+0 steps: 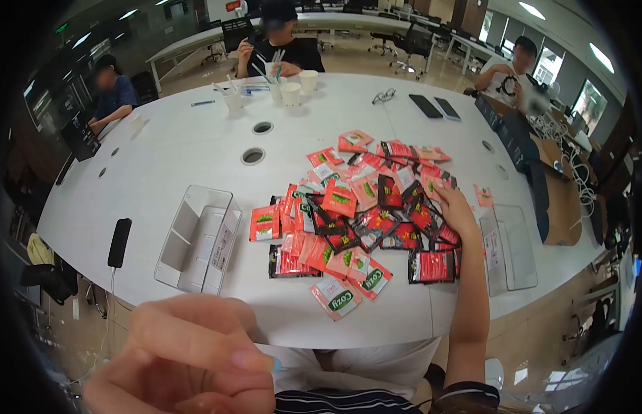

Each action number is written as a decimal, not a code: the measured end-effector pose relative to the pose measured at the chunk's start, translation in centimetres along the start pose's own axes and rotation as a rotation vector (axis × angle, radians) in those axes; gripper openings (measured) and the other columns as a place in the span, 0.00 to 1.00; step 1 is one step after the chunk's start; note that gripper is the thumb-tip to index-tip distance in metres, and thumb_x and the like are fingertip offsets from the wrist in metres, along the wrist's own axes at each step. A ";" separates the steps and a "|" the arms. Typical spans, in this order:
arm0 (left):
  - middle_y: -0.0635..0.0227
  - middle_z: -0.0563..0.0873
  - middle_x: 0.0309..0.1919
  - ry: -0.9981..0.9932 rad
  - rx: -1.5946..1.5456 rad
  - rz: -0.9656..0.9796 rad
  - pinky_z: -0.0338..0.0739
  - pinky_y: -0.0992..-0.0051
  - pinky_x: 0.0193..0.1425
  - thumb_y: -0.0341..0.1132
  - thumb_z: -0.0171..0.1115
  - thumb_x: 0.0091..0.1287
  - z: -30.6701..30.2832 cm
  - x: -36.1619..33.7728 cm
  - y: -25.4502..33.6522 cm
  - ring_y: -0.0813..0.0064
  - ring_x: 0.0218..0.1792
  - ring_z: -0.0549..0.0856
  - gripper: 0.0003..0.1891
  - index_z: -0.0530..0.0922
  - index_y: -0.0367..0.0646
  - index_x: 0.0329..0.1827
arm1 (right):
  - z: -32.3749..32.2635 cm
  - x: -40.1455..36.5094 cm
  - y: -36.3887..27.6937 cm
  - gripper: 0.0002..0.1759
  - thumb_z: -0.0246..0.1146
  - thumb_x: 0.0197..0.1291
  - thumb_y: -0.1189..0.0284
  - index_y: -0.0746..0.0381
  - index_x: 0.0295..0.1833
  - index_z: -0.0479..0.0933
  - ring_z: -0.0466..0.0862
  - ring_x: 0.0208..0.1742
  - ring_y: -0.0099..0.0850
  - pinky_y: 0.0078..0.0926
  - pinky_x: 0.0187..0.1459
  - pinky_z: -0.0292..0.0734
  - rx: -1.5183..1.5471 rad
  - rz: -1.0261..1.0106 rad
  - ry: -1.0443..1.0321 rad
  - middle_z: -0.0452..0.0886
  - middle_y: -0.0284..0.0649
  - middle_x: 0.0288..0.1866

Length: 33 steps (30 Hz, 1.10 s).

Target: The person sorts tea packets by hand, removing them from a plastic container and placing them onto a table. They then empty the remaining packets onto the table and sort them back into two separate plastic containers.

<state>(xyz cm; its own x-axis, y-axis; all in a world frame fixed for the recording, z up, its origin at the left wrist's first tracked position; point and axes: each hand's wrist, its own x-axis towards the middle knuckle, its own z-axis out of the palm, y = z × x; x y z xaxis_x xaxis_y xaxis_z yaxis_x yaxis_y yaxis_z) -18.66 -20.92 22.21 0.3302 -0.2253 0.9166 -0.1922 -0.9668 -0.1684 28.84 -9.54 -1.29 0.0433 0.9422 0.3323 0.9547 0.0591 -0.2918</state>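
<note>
Red packets (366,214) partly under right hand (455,210); left hand (190,359) blurred, cropped.

Open: tabletop (169,152) free at 10 to 11 o'clock of the sachet pile (366,207).
Blocked: clear bin (197,238) at 8 o'clock, clear tray (512,248) at 4 o'clock.

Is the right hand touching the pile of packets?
Touching. The head view shows the right hand lying on the pile of packets near its right edge, fingers pressed onto the top ones.
</note>
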 end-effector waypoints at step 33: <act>0.49 0.65 0.71 -0.704 0.243 -1.331 0.60 0.48 0.73 0.68 0.55 0.62 16.3 -22.9 -23.1 0.48 0.71 0.66 0.42 0.67 0.48 0.72 | 0.5 11.1 -8.5 0.32 0.68 0.54 0.65 0.41 0.67 0.73 0.83 0.54 0.43 0.40 0.57 0.76 -0.038 -0.135 -0.413 0.82 0.43 0.57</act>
<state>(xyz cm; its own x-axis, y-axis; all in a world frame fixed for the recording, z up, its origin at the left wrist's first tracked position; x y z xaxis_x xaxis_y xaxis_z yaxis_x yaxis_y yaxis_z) -6.73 4.60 -0.77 0.5078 0.8552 0.1040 0.7191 -0.4872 0.4955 21.02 0.60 4.42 -0.1971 0.9801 -0.0236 0.9542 0.1862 -0.2344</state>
